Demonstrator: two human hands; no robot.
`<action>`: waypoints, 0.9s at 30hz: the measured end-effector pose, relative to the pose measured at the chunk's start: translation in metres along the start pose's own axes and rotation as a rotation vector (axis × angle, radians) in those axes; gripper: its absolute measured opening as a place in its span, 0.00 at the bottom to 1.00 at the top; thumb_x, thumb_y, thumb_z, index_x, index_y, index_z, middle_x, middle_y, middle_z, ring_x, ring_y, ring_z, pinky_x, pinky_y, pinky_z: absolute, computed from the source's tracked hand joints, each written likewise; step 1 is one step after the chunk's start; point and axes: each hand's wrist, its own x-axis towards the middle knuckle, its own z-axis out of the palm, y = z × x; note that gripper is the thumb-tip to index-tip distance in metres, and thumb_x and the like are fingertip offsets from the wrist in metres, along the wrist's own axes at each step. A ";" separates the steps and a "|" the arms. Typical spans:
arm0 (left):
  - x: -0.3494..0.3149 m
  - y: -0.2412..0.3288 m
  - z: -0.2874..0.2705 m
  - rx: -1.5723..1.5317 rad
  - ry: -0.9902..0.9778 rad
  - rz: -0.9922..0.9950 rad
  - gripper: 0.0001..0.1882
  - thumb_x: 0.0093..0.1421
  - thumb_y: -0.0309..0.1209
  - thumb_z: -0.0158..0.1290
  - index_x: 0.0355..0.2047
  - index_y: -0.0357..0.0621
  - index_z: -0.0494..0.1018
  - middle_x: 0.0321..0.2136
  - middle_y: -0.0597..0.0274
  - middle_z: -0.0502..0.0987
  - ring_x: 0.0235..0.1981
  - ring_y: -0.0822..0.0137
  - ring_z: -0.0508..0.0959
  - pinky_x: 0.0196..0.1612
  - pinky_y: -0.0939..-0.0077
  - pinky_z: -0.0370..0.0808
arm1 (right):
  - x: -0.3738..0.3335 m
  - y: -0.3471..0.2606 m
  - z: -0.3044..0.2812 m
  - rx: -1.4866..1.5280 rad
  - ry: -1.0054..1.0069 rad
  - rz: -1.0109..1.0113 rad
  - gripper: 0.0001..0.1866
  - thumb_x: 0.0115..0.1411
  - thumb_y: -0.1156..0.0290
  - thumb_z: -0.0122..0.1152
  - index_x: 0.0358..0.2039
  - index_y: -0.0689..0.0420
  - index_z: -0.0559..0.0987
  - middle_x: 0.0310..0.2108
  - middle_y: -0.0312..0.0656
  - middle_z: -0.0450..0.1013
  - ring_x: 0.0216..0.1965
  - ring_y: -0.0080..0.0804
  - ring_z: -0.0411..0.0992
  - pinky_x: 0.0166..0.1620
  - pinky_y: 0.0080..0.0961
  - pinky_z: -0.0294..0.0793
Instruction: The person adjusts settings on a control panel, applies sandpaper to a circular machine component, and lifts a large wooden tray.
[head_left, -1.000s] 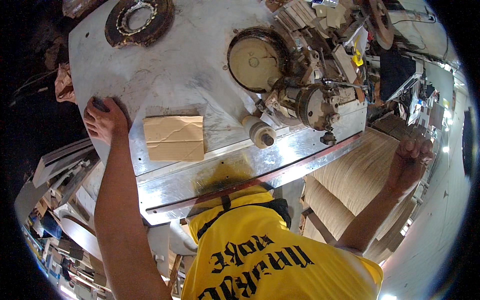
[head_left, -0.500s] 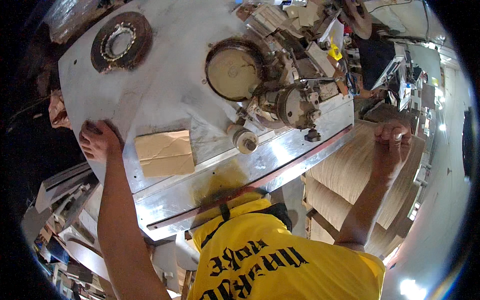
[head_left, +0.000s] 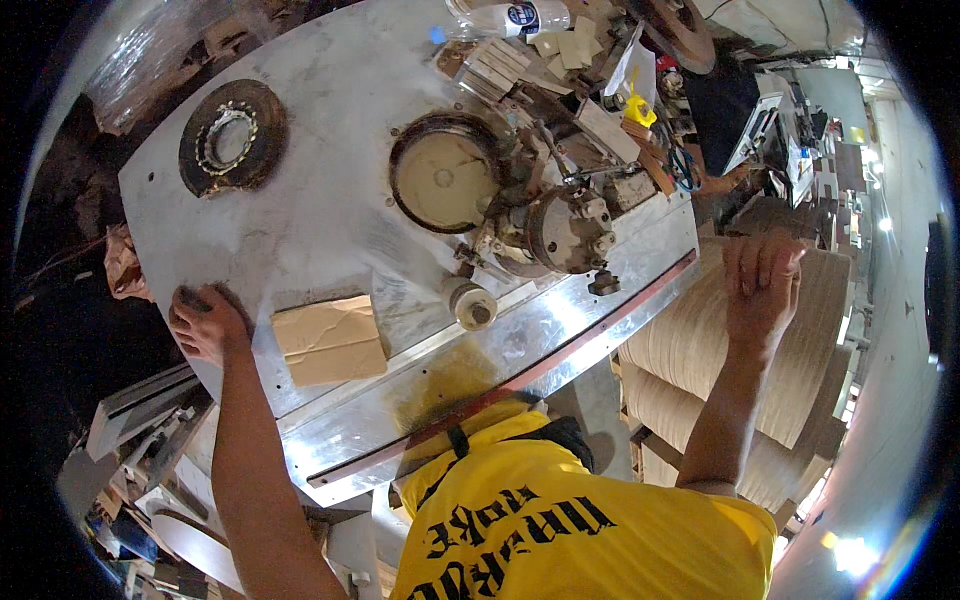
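Note:
My left hand [head_left: 205, 322] rests flat on the left edge of a large silver metal machine table [head_left: 320, 210], fingers spread, holding nothing. A piece of brown cardboard [head_left: 330, 340] lies on the table just right of that hand. My right hand [head_left: 760, 285] reaches out to the right and lies on top of a stack of thin curved wood veneer sheets [head_left: 700, 340], fingers apart. My yellow shirt [head_left: 570, 520] fills the bottom middle.
On the table sit a round cream disc in a recess [head_left: 442, 180], a dark ring-shaped part [head_left: 232, 138], a small motor assembly [head_left: 565, 230] and a short cylinder [head_left: 472, 305]. Small wood blocks and a plastic bottle [head_left: 510, 18] crowd the far edge. Clutter lies at lower left.
The view has shifted, so the table sits lower and more to the right. My right hand has moved up onto the top of the veneer stack. My left hand stays on the table edge.

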 end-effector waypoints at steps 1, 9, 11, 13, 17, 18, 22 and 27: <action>0.001 -0.003 0.001 -0.001 -0.015 -0.007 0.30 0.64 0.53 0.47 0.63 0.59 0.61 0.63 0.60 0.61 0.66 0.54 0.59 0.66 0.50 0.53 | 0.000 0.000 -0.001 0.013 -0.010 0.012 0.25 0.71 0.50 0.48 0.20 0.50 0.62 0.17 0.30 0.54 0.19 0.22 0.53 0.23 0.22 0.57; -0.002 0.005 -0.007 0.006 0.039 0.033 0.31 0.63 0.52 0.47 0.63 0.56 0.61 0.60 0.56 0.63 0.64 0.54 0.60 0.65 0.48 0.54 | 0.001 -0.003 0.019 -0.063 -0.032 0.074 0.24 0.71 0.49 0.47 0.23 0.52 0.65 0.18 0.33 0.58 0.20 0.24 0.57 0.24 0.23 0.60; -0.004 0.008 -0.009 -0.016 0.012 0.026 0.31 0.63 0.51 0.47 0.63 0.55 0.61 0.60 0.56 0.63 0.65 0.54 0.60 0.66 0.49 0.53 | -0.010 -0.004 0.043 -0.022 -0.138 0.123 0.22 0.71 0.51 0.47 0.26 0.53 0.66 0.20 0.35 0.61 0.21 0.24 0.60 0.26 0.23 0.62; -0.002 0.005 -0.005 -0.007 0.024 0.018 0.31 0.62 0.51 0.48 0.63 0.55 0.62 0.60 0.56 0.64 0.64 0.54 0.60 0.66 0.50 0.53 | -0.023 -0.005 0.061 -0.054 -0.301 0.134 0.19 0.71 0.55 0.49 0.29 0.56 0.68 0.22 0.38 0.65 0.24 0.25 0.63 0.28 0.22 0.64; -0.004 0.009 -0.010 0.000 0.029 -0.004 0.30 0.62 0.50 0.48 0.62 0.55 0.63 0.60 0.55 0.64 0.64 0.53 0.61 0.66 0.51 0.53 | -0.054 0.013 0.073 -0.035 -0.603 0.278 0.05 0.66 0.73 0.57 0.35 0.61 0.74 0.30 0.41 0.73 0.32 0.28 0.72 0.35 0.23 0.70; -0.003 0.009 -0.011 -0.004 0.027 -0.006 0.30 0.62 0.50 0.48 0.62 0.55 0.63 0.60 0.54 0.64 0.64 0.53 0.62 0.66 0.51 0.53 | -0.060 0.014 0.079 -0.053 -0.671 0.354 0.03 0.65 0.77 0.59 0.37 0.62 0.76 0.31 0.40 0.74 0.34 0.28 0.74 0.37 0.23 0.71; -0.002 0.007 -0.007 -0.027 0.065 0.020 0.29 0.62 0.49 0.48 0.61 0.55 0.63 0.59 0.54 0.65 0.63 0.52 0.63 0.65 0.49 0.54 | -0.086 0.038 0.101 -0.334 -0.897 0.486 0.06 0.62 0.74 0.63 0.38 0.61 0.77 0.31 0.41 0.76 0.34 0.29 0.75 0.40 0.26 0.73; -0.004 0.012 -0.013 -0.019 0.046 0.016 0.29 0.61 0.47 0.49 0.60 0.53 0.64 0.59 0.56 0.66 0.62 0.51 0.63 0.64 0.48 0.55 | -0.130 0.087 0.105 -0.461 -0.843 0.566 0.11 0.64 0.66 0.62 0.37 0.61 0.78 0.31 0.44 0.77 0.33 0.34 0.77 0.38 0.28 0.74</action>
